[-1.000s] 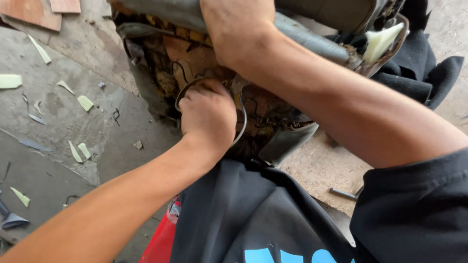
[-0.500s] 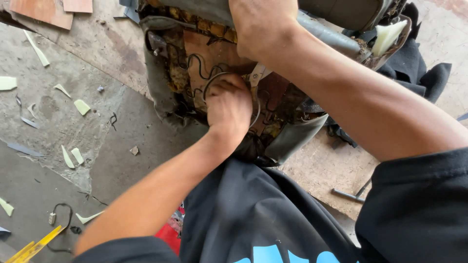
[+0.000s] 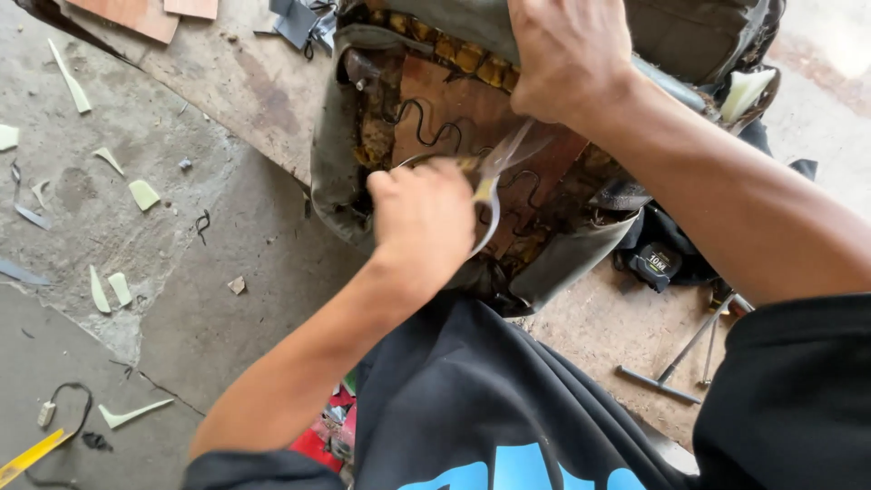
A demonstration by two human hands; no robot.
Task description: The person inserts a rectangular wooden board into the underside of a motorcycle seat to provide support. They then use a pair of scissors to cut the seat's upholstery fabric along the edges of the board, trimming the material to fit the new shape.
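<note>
While our right hand [image 3: 567,59] clamps the far top edge of the old seat frame [image 3: 472,154], we are mid-strip on its underside.
Our left hand [image 3: 422,222] is closed on a blurred tool or strap at the zigzag springs [image 3: 426,122]; next needs a steady pull, seat braced on the floor [image 3: 227,263].
</note>
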